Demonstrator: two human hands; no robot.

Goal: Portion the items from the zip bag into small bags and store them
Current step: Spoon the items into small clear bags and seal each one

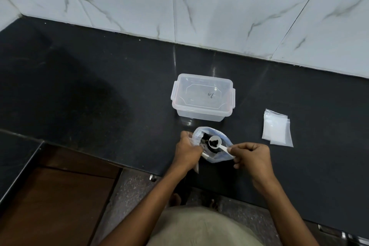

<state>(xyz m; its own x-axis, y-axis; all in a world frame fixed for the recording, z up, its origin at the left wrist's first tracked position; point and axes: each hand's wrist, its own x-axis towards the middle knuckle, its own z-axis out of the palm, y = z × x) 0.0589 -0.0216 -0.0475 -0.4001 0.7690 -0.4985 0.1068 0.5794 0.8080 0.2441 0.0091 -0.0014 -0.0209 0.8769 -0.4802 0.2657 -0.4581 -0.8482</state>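
Black stone counter (119, 90): scooping from the zip bag (217, 155).
Left hand (187, 151) grips the bag's mouth; right hand (252, 157) pinches the loaded scoop (215, 143); small bags (276, 128) lie rightward.

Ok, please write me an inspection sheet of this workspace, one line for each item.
Surface: black counter, glossy.
Job's things: zip bag open; white scoop above it with dark bits; small bags stacked at right; lidded clear box behind.
Clutter: nothing seen.
Grippers: left hand holds the bag's mouth; right hand pinches the scoop handle.
Cables: nothing seen.
Surroundings: marble wall tiles; wooden panel lower left.
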